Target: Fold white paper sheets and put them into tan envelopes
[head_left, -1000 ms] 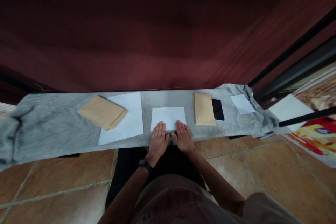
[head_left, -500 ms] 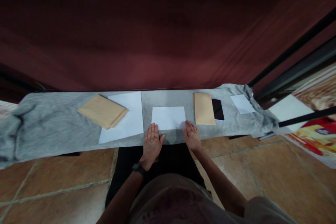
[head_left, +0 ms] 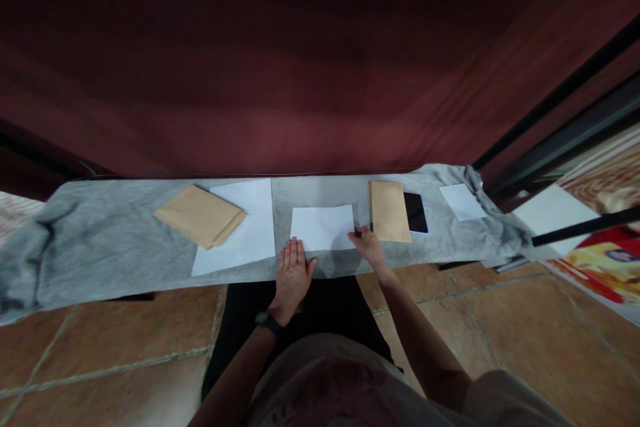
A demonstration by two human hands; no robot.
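A folded white paper [head_left: 323, 227] lies on the grey cloth [head_left: 100, 240] straight ahead of me. My left hand [head_left: 293, 268] rests flat and open on the cloth, its fingertips at the paper's near left corner. My right hand [head_left: 370, 245] is at the paper's right edge with its fingers curled, pinching that edge near the lower right corner. A brown envelope [head_left: 389, 211] lies just right of that hand. I wear a dark band on my left wrist.
A stack of brown envelopes [head_left: 200, 215] sits on a large white sheet [head_left: 245, 233] to the left. A black phone [head_left: 415, 211] and a small white paper [head_left: 463, 201] lie to the right. A dark red curtain hangs behind; the floor below is tiled.
Both hands slid apart off the middle of the paper. The left drew back to the near left corner; the right moved to the right edge and curled its fingers on it.
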